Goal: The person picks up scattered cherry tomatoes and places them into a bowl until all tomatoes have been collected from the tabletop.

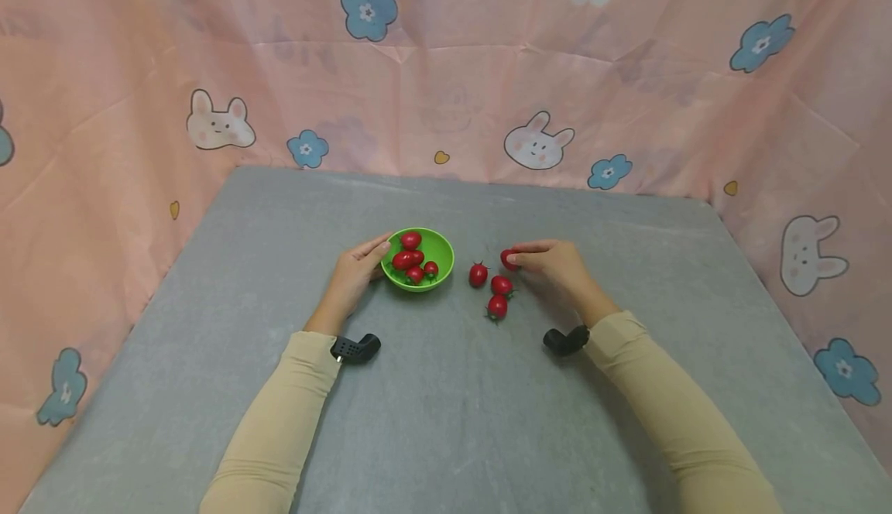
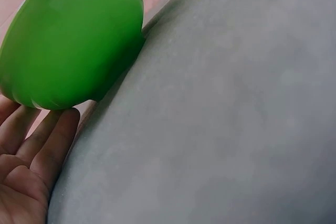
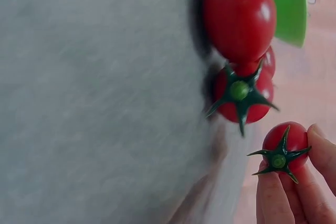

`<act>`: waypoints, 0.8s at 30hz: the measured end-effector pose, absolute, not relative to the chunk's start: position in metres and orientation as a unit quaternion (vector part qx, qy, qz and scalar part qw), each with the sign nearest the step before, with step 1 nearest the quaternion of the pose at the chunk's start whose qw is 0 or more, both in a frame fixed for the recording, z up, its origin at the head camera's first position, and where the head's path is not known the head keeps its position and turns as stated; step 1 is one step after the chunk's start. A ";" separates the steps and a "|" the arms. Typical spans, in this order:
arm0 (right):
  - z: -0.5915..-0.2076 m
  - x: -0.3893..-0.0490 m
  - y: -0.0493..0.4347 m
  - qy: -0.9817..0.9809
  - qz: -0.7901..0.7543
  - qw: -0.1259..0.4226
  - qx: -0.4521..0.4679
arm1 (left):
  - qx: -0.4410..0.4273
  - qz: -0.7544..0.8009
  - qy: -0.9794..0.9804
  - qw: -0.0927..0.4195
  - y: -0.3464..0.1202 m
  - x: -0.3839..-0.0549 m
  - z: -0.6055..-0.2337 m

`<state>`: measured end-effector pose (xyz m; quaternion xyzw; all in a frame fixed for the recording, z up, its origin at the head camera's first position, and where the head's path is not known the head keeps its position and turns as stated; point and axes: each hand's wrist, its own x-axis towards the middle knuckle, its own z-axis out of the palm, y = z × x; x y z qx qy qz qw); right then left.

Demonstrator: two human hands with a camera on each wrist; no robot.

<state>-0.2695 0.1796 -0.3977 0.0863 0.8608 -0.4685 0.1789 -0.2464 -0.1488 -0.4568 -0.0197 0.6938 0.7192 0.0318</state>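
Observation:
A green bowl (image 1: 437,249) holds several red cherry tomatoes (image 1: 411,241). My left hand (image 1: 354,272) holds the bowl at its left side, the thumb at the rim; in the left wrist view its fingers (image 2: 58,137) rest against the outside wall. With fingertips and thumb, my right hand (image 1: 560,268) pinches a cherry tomato (image 3: 286,141) by its sides, its green star-shaped stem cap facing the wrist camera. Between the bowl and this hand, three more cherry tomatoes lie on the table: one nearer the bowl (image 1: 478,274), and two close together (image 1: 501,286) just right of it.
The grey table (image 1: 446,421) reaches back to a pink curtain (image 1: 432,73) printed with rabbits, flowers and clouds. Black wrist-worn devices (image 1: 357,348) sit at both sleeve cuffs.

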 end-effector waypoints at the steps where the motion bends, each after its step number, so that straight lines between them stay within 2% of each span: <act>1: -0.396 -0.270 0.178 0.862 -0.466 0.180 0.088 | -0.019 0.720 0.693 0.032 -0.149 -0.247 -0.457; 24: -0.372 -0.274 0.136 0.837 -0.518 0.161 0.068 | -0.027 0.723 0.689 0.039 -0.149 -0.247 -0.455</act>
